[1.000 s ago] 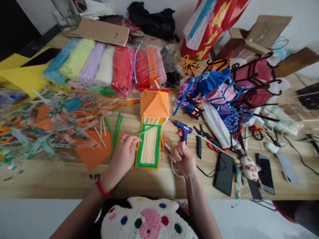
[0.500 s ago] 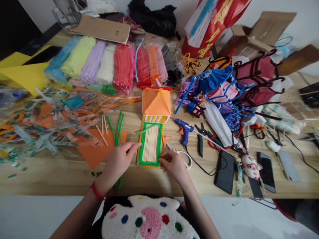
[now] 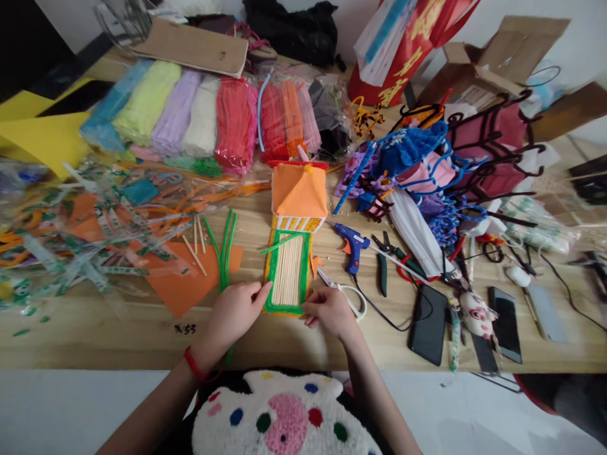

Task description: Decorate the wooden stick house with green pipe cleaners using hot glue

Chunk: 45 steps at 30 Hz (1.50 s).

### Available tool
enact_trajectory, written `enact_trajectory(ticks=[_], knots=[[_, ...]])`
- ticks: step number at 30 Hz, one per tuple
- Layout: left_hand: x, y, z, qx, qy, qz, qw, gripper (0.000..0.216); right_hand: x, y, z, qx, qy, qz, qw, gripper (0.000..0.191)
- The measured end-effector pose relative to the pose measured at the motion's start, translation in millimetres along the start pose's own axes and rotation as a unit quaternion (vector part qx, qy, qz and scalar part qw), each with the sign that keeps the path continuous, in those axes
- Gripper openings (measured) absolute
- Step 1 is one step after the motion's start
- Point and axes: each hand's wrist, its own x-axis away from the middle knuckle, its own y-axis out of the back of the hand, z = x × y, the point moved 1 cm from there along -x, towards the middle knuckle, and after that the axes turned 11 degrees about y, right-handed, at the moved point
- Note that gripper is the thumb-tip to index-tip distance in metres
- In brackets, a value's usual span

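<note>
In front of me lies a panel of wooden sticks (image 3: 289,273), bordered with green pipe cleaner and an outer orange-yellow edge. My left hand (image 3: 239,311) is closed at its left edge, thumb and index finger at the green border. At the lower right corner my right hand (image 3: 328,309) pinches the edge. A short green pipe cleaner (image 3: 279,244) lies slanted across the panel's top. Against the panel's far end stands a little house with an orange roof (image 3: 298,191) and yellow-and-white striped walls. Longer green pipe cleaners (image 3: 226,249) lie left of the panel, partly under my left forearm.
White-handled scissors (image 3: 353,300) lie beside my right hand, with a blue glue gun (image 3: 351,245) and pliers (image 3: 382,268) further right. Orange sheet (image 3: 177,284) and plastic scraps cover the left. Phones (image 3: 427,325) lie right; bagged pipe cleaners (image 3: 199,120) lie behind.
My left hand has slid a little toward me along the panel's left edge. My right hand stays at the lower right corner, with its fingers slightly shifted.
</note>
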Motion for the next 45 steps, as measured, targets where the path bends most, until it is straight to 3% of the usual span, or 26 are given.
enact_trajectory(ticks=[15,20,24,26,29,35,40,45], knots=[[0,-8,1,-0.035,-0.029,0.018,0.999,0.038,-5,-6,13,0.037,-0.041,0.002,0.998,0.018],[3,-8,3,-0.008,-0.03,0.017,0.999,0.035,-5,10,2,-0.008,-0.023,0.064,0.998,0.009],[4,-7,9,0.032,-0.02,0.008,0.999,0.023,-6,18,-3,-0.031,0.022,0.055,0.998,0.012],[4,-7,12,0.064,-0.014,-0.011,0.998,0.017,-8,17,2,-0.001,0.043,0.029,0.999,0.014],[1,-6,10,0.069,-0.038,-0.06,0.995,0.03,-12,12,12,0.088,0.063,-0.022,0.994,0.02],[-9,-13,-2,-0.022,-0.053,-0.119,0.991,0.042,-21,-1,21,0.311,0.121,-0.125,0.934,0.03],[-22,-21,-2,0.004,-0.067,-0.15,0.986,0.039,-29,-3,26,0.305,0.119,-0.14,0.935,0.029],[-28,-22,4,0.051,-0.057,-0.151,0.986,0.034,-38,4,36,0.266,0.045,-0.07,0.96,0.027]])
